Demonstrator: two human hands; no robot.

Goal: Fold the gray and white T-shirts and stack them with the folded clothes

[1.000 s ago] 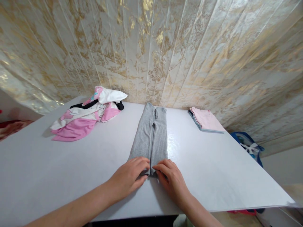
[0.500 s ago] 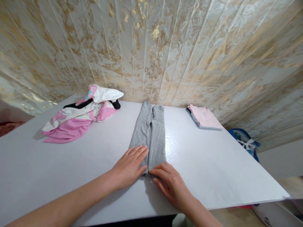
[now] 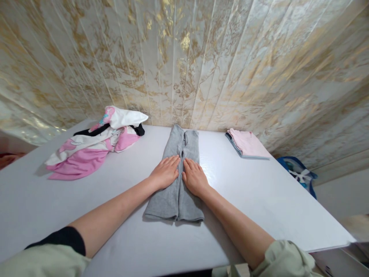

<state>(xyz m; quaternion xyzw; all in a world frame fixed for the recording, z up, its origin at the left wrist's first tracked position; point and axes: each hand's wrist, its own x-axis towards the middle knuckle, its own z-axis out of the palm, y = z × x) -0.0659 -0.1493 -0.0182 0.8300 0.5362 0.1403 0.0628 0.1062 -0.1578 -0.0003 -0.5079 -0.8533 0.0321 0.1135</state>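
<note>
So, white smooth tabletop carries everything. Crumpled pink, white and black cloth heap at 10 o'clock, well apart. Grey soft-knit trousers at 12 o'clock, legs flat side by side, hems at 6, likely aligned for access. Folded pink-over-blue-grey cloth stack at 1, probably parked clear. Left hand, right hand: palms down, fingers extended, one per leg, gripping nothing; presumably flattening fabric.
</note>
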